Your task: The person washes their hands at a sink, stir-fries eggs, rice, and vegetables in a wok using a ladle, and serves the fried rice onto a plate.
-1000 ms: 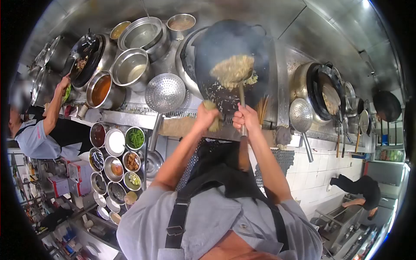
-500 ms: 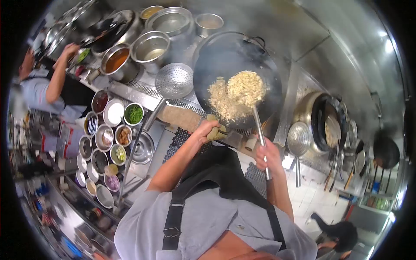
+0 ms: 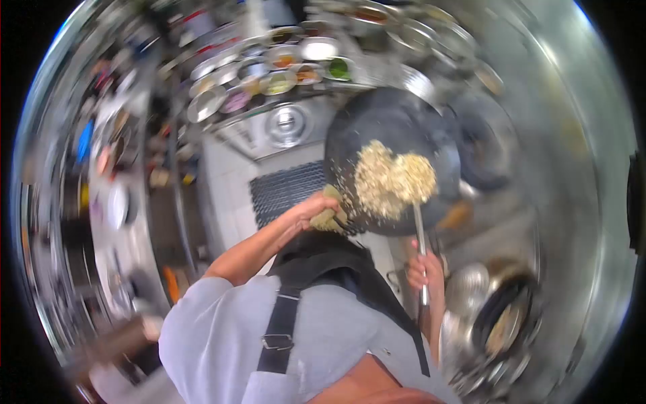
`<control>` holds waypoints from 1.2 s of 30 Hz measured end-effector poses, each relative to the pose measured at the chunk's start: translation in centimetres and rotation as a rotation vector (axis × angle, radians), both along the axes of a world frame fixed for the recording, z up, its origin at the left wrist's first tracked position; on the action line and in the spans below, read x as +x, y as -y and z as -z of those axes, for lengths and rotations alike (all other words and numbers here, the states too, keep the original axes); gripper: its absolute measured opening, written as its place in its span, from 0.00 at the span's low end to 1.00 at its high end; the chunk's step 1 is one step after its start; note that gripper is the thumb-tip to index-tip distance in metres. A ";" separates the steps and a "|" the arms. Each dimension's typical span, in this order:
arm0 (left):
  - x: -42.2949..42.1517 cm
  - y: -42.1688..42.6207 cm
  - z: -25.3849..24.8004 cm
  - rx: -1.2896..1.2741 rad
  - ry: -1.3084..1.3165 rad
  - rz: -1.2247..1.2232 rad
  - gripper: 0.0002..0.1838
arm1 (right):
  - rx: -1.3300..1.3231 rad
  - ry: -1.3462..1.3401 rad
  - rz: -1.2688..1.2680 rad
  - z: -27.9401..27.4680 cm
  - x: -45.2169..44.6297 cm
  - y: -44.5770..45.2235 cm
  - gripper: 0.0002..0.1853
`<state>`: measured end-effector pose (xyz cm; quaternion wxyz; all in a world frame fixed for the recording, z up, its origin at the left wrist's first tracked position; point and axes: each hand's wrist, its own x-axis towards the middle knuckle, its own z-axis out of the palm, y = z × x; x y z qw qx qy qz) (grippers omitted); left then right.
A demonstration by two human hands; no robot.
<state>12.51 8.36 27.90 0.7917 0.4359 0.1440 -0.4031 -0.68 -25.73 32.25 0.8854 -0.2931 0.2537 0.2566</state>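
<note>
My left hand (image 3: 315, 206) is closed on the near rim loop of a big dark wok (image 3: 393, 114), with a folded yellowish cloth (image 3: 326, 221) in its grip. Inside the wok lies a heap of pale, grainy food (image 3: 370, 182) that looks like fried rice. A long-handled ladle (image 3: 420, 232) holds a rounded mound of the same food over that heap; its bowl is hidden beneath. My right hand (image 3: 428, 271) wraps round the ladle's metal handle. The wok hangs away from the burner ring (image 3: 481, 145), which shows to its right.
Several ingredient bowls (image 3: 319, 49) line the counter beyond the wok. A round metal lid or bowl (image 3: 287, 124) sits on a steel surface left of it. Black matting (image 3: 282, 188) covers part of the floor. Another wok (image 3: 505, 320) stands at the lower right, beside a strainer (image 3: 468, 289).
The wok has come off the burner and swung left, with both hands and the loaded ladle moving along. My body and view have turned left, blurring the surroundings.
</note>
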 end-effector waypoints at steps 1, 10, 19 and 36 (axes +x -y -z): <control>-2.0 -2.2 0.3 0.101 0.023 -0.050 0.19 | 0.008 -0.020 -0.074 -0.1 0.3 -0.6 0.20; -17.7 -11.8 -5.4 0.091 0.002 -0.619 0.24 | -0.142 -0.067 -0.691 -11.3 8.1 -11.3 0.22; -26.2 -24.3 -5.6 0.108 -0.088 -1.214 0.24 | -0.114 -0.174 -1.073 -12.6 15.1 -36.3 0.21; -26.7 -34.7 -9.7 0.115 -0.074 -1.844 0.27 | 0.033 -0.052 -1.725 -11.0 23.8 -72.4 0.17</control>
